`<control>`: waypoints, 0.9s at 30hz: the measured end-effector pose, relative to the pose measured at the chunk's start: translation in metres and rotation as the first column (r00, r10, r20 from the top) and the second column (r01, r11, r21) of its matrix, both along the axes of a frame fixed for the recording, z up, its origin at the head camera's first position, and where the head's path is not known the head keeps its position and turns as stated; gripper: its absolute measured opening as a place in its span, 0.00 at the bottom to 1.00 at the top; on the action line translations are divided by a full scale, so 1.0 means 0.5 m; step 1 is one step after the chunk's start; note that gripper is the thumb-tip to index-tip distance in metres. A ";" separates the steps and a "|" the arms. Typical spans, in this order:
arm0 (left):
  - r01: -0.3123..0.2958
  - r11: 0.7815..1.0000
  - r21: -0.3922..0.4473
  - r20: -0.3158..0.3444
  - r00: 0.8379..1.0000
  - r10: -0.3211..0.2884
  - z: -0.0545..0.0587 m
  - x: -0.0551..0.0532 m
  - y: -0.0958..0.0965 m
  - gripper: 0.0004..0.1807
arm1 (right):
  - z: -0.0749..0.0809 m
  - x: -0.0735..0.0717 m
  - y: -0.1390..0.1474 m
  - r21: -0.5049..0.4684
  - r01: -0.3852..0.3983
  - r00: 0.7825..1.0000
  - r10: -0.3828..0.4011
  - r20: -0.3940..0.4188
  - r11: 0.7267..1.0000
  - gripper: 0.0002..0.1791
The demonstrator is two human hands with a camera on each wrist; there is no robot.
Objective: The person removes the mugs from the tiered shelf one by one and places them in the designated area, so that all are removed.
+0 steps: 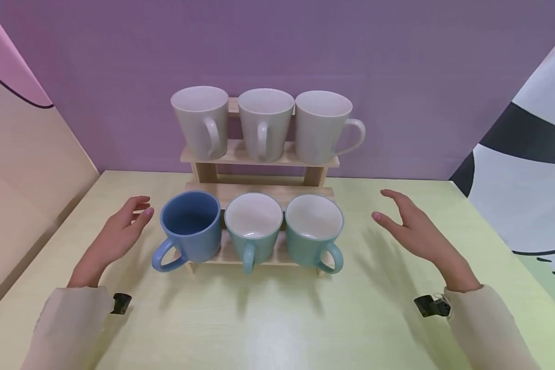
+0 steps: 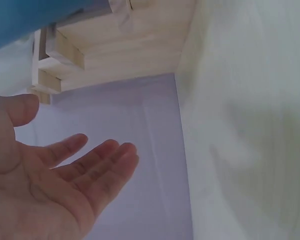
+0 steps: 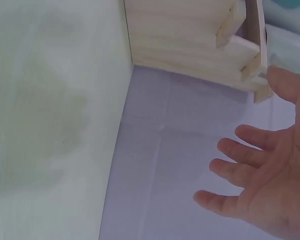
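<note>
My left hand [image 1: 117, 231] hovers left of the blue mug [image 1: 191, 226], its fingers relaxed and touching nothing; the left wrist view shows its bare palm [image 2: 45, 195]. On the other side my right hand [image 1: 416, 228] is held apart from the mugs, thumb and fingers spread. A two-tier wooden rack [image 1: 259, 195] stands between the hands. Its lower tier bears the blue mug, a middle teal mug [image 1: 254, 231] and a right teal mug [image 1: 312, 231], both white inside. Three white mugs stand above: left [image 1: 196, 128], middle [image 1: 273, 128] and right [image 1: 319, 133], the last with its handle to the right.
The rack stands on a pale wooden table [image 1: 259, 329], near a purple backdrop [image 1: 398, 92]. A cream and pink panel [image 1: 28, 154] rises at the left, and a black-and-white patterned panel [image 1: 522, 190] at the right. The lower mugs' handles stick out toward the front.
</note>
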State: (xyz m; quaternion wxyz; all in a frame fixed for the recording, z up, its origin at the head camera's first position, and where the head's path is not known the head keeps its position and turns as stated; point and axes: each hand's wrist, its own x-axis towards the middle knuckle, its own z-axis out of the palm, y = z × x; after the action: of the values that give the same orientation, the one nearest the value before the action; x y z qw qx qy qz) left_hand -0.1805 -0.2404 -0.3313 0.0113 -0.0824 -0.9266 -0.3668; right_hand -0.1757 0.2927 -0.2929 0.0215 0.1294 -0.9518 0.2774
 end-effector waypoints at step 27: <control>-0.126 0.740 0.660 0.342 0.928 -0.146 -0.046 0.053 0.021 0.17 | -0.007 0.073 -0.061 -0.374 -0.075 0.994 0.097 0.040 0.924 0.17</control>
State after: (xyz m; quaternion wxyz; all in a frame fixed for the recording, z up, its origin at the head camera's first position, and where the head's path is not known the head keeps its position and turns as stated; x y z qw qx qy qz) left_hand -0.1540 -0.2300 -0.3542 -0.1372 -0.0069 -0.7160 -0.6845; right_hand -0.1393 0.2624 -0.2961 0.0059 0.1566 -0.8754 0.4572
